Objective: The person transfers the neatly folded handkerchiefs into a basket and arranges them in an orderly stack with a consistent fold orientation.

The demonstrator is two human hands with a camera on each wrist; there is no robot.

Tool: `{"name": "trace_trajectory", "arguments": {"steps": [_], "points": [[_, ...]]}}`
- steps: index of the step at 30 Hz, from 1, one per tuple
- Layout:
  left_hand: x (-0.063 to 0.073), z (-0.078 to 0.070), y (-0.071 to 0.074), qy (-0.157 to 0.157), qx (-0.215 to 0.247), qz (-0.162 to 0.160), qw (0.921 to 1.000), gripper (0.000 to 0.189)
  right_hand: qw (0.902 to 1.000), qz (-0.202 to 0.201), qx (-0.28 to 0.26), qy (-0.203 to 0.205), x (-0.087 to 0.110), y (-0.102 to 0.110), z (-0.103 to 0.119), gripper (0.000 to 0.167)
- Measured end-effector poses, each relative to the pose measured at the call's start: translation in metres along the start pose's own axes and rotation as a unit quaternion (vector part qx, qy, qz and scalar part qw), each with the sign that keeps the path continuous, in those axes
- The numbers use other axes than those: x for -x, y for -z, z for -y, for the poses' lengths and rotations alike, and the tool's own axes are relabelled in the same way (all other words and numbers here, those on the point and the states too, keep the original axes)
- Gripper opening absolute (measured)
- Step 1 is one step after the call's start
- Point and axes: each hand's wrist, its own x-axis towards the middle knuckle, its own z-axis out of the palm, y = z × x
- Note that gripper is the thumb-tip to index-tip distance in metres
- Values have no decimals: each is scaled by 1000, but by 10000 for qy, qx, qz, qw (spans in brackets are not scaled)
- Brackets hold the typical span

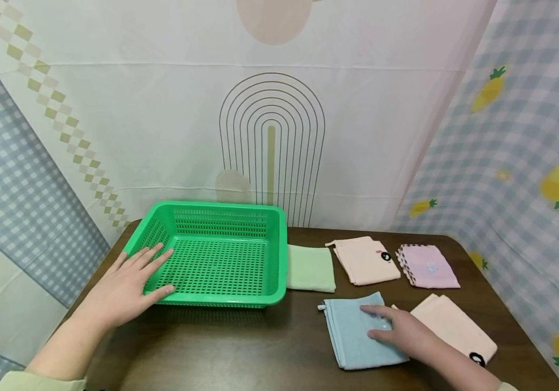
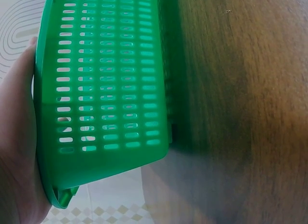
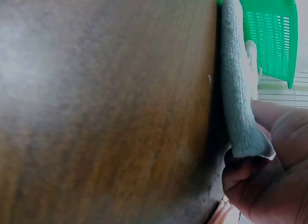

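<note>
Closest to me, the right hand (image 1: 403, 329) has its fingers curled round the right edge of a folded blue cloth (image 1: 350, 331) on the table (image 1: 211, 358); a peach cloth (image 1: 455, 326) lies beside it; the left hand (image 1: 127, 285), fingers straight and spread, rests on the left rim of a green basket (image 1: 221, 298); behind lie a green cloth (image 1: 311, 269), another peach cloth (image 1: 362, 260) and a pink cloth (image 1: 433, 267).

The head view is bright; the right wrist view shows a blurred tabletop (image 3: 120, 118) with pale glare.
</note>
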Motion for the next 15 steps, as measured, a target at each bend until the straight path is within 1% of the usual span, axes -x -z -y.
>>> {"name": "trace_trajectory", "arguments": {"steps": [4, 10, 12, 15], "points": [[0, 1, -1, 3, 7, -49, 10000, 79, 9996, -148, -9, 252, 3, -1, 1, 49], [1, 1, 0, 30, 35, 36, 10000, 79, 9973, -68, 10, 726, 5, -3, -2, 33], [0, 1, 1, 35, 40, 83, 10000, 79, 9963, -54, 116, 846, 6, -3, -3, 31], [-1, 2, 2, 33, 53, 131, 9999, 79, 9946, -134, 300, 985, 6, -3, -4, 29]]}}
